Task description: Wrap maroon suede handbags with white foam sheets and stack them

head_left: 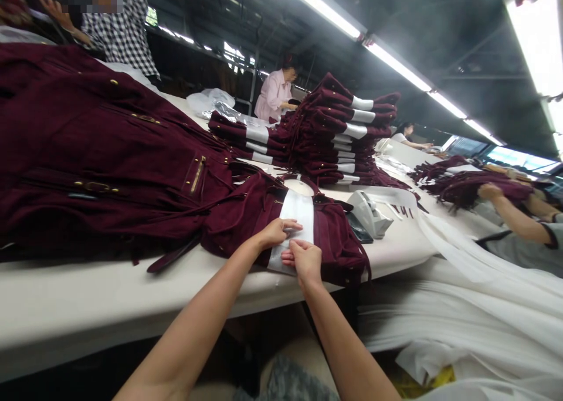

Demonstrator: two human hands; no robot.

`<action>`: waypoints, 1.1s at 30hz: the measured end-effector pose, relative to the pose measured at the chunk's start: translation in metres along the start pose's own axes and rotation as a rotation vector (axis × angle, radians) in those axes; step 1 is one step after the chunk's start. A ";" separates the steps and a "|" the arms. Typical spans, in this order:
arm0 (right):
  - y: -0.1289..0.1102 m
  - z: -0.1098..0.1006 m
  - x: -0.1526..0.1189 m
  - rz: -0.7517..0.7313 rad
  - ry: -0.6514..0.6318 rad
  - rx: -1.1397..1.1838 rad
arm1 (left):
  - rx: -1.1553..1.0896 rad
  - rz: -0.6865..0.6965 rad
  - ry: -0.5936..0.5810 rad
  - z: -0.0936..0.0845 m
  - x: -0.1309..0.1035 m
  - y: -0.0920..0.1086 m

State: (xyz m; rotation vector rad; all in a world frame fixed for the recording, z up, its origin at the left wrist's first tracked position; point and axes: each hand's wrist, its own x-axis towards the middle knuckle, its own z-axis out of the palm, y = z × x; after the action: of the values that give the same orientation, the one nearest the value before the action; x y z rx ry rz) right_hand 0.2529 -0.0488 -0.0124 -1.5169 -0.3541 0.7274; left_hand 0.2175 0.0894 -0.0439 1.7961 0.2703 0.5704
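A burgundy fabric bag [341, 237] lies folded at the table's front edge, with a wide white band [300, 206] across it. My left hand [276, 233] rests on the band, its index finger stretched over the white surface. Just below it, my right hand [304, 259] has its thumb and fingers pinched together at the band's lower part. Whether a small piece of tape is between those fingers is too fine to make out. Behind the band lies a round white roll [297, 186], partly hidden. A dark strap [173, 256] hangs toward the table's front edge.
More burgundy bags [79, 137] with zips and buckles cover the left of the white table [109, 307]. Banded bags form a tall stack [338, 134] behind. A grey-white tape dispenser [370, 213] stands right. White sheeting [440, 313] drapes lower right. Co-workers [519, 213] work nearby.
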 end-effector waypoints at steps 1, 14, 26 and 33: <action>-0.002 0.000 0.000 0.014 -0.004 -0.035 | 0.000 -0.001 0.000 0.000 0.000 0.000; -0.011 -0.004 0.014 0.043 -0.177 -0.322 | 0.031 -0.039 0.005 0.000 -0.004 0.009; -0.014 -0.022 -0.015 -0.037 -0.241 -0.598 | 0.018 -0.086 0.017 0.000 -0.007 0.016; 0.008 -0.057 -0.058 -0.279 -0.348 -0.692 | -0.012 -0.093 0.035 0.001 -0.008 0.017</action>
State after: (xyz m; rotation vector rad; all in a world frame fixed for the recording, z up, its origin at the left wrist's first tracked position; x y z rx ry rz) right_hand 0.2439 -0.1304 -0.0104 -1.9227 -1.1474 0.6758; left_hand 0.2090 0.0798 -0.0303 1.7539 0.3716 0.5365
